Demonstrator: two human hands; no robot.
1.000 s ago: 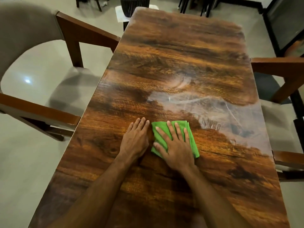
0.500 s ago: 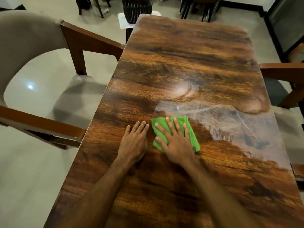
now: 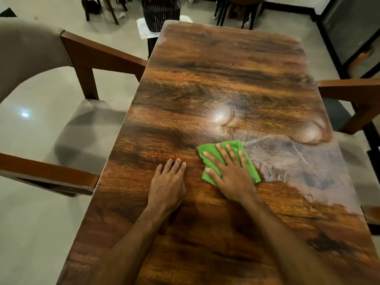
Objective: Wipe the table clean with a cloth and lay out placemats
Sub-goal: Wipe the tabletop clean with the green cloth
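A folded green cloth [image 3: 209,149] lies on the glossy dark wooden table [image 3: 216,68], a little right of its middle. My right hand [image 3: 230,171] presses flat on the cloth with straight, spread fingers. My left hand [image 3: 167,182] rests flat on the bare wood just left of the cloth, fingers together, holding nothing. Smeared streaks [image 3: 292,161] show on the table surface to the right of the cloth. No placemats are in view.
A cushioned wooden armchair [image 3: 86,60] stands at the table's left side. Another chair's arm [image 3: 349,89] reaches in at the right. A dark slatted basket [image 3: 160,13] and chair legs [image 3: 232,15] stand on the tiled floor beyond the far end.
My right hand has slid the cloth away from me and slightly right across the table. The gap between my hands has widened; my left hand stays flat on the wood.
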